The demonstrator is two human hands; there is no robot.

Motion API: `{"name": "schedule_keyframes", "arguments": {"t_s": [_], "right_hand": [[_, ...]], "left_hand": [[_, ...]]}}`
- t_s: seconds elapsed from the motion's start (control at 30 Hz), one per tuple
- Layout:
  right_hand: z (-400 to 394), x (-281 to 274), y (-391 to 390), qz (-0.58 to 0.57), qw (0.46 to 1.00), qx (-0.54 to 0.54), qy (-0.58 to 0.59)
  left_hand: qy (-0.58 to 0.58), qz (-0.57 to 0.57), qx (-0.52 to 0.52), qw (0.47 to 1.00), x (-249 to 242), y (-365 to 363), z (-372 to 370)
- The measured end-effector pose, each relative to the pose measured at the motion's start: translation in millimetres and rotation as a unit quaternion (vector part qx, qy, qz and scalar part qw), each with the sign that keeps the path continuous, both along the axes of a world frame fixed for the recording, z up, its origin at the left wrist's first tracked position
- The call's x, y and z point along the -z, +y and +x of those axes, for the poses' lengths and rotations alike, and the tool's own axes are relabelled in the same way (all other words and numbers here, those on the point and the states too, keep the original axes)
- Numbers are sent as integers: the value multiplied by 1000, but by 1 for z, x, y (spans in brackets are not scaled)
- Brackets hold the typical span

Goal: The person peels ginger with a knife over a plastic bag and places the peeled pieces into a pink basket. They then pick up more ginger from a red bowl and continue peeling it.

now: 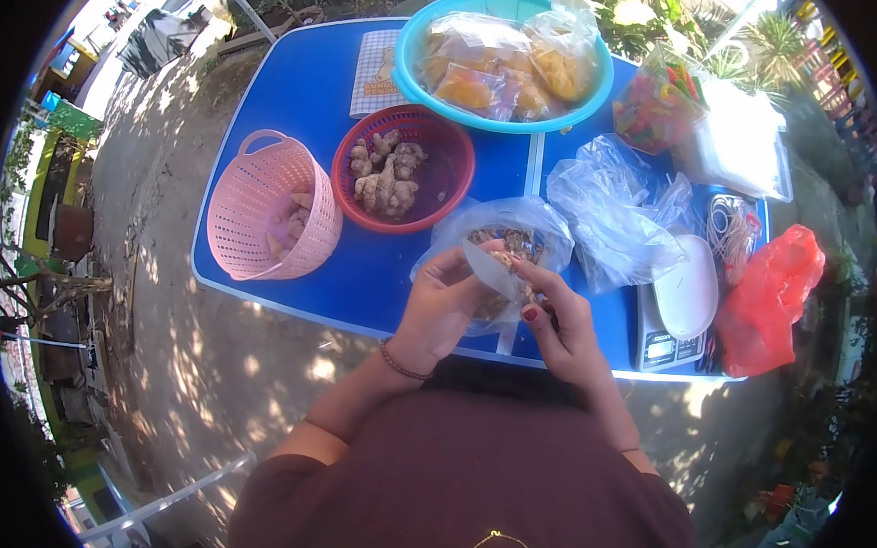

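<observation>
Two hands meet over the near edge of the blue surface (300, 86), both pinching the same clear plastic bag (502, 247). The left hand (442, 308) has its fingers curled around the bag's near side, thumb on top, with a beaded bracelet (401, 364) at the wrist. The right hand (562, 322), its nails painted red, pinches a pale flap of the bag between thumb and forefinger. The bag holds brownish pieces, too blurred to name, and it rests on the surface just in front of the person's body, between the red basket (442, 168) and the scale (673, 326).

The red basket carries knobbly ginger roots (386, 173). Just beside it on the left sits a pink basket (257, 205) tipped on its side, with a few pale pieces inside. Behind them a turquoise basin (412, 75) holds sealed bags of yellow-orange food. Crumpled empty clear bags (615, 208) lie to the right of the held bag, touching the white scale. A red plastic bag (771, 295) hangs off the right end of the surface.
</observation>
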State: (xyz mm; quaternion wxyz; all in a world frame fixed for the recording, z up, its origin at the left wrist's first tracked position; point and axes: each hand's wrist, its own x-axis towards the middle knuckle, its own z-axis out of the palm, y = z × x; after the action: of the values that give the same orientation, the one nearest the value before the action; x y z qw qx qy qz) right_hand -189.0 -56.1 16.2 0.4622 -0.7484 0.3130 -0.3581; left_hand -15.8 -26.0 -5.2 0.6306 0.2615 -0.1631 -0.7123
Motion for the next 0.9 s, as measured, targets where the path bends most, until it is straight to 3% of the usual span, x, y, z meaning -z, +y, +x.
{"name": "schedule_keyframes", "arguments": {"t_s": [0.2,0.27,0.33,0.37,0.4,0.5,0.6,0.7,0.9], "right_hand": [[9,8,3,-100,992,57,47],[18,24,3,-109,991,70,-21],[18,26,5,55,987,29,-148],[13,23,9,221,946,-20,-237],[9,21,10,379,867,-69,-316],[2,18,5,396,866,-102,-288],[-2,9,0,184,977,-72,-84],[3,-9,3,95,995,-27,-5],[8,1,0,-77,997,14,1]], "left_hand": [[30,51,-9,998,3,2,-4],[24,59,-12,998,4,2,-5],[30,60,-5,998,4,0,-2],[33,60,-3,998,4,0,0],[35,60,2,998,4,0,1],[17,51,-2,999,3,0,3],[-49,20,-33,998,2,2,2],[-106,-13,-52,993,-2,3,1],[-149,-28,-55,987,5,4,1]]}}
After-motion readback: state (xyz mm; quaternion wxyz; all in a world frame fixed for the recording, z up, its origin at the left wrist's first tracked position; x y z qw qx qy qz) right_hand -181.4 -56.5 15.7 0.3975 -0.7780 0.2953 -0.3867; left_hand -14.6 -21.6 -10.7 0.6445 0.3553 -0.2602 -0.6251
